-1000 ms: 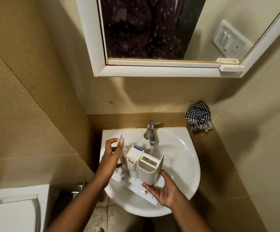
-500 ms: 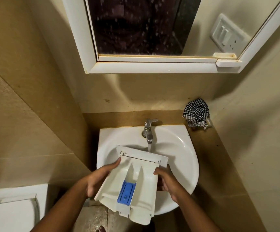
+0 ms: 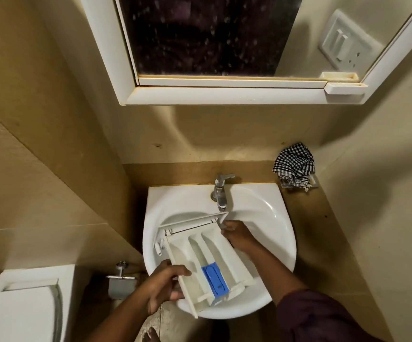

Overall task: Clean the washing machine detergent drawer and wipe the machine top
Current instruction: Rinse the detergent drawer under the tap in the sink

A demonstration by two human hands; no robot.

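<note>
You've got the detergent drawer [image 3: 200, 257] over the sink [image 3: 269, 218], open side up. Its long axis runs diagonally: front panel end up near the tap [image 3: 221, 193], back end w/ the blue siphon cap [image 3: 215, 280] down toward you. Your left hand [image 3: 165, 283] is clamped on the drawer's left wall near the back end. Your right hand [image 3: 239, 235] grips the right wall nearest the tap, so it's prob the one to steer that end under the spout. Can't tell if water's running.

White detergent drawer [image 3: 200, 253], compartments up, blue insert, tilted over basin.
</note>
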